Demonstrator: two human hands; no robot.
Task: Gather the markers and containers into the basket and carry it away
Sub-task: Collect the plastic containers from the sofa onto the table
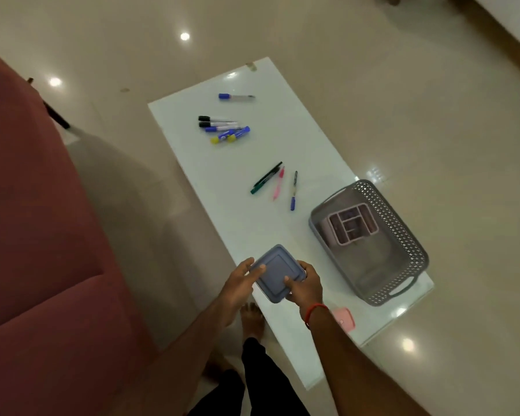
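Blue-grey lidded container [278, 273]: gripped between left hand [240, 285] and right hand [305, 286], near-left of grey basket [403, 235] on white table [192, 139]. Basket holds pink divided container [351, 223]. Markers [224, 129] lie scattered beyond basket.

You have a glossy white table [192, 163] on polished, mirror-bright floor tiles [373, 100]; the grey basket [403, 235] looks like perforated matt plastic, the blue-grey container lid [278, 273] smooth plastic, the sofa [27, 205] soft cloth.

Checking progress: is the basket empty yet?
Not empty. The basket on the table already holds one pink divided organizer; the rest of its floor is bare.
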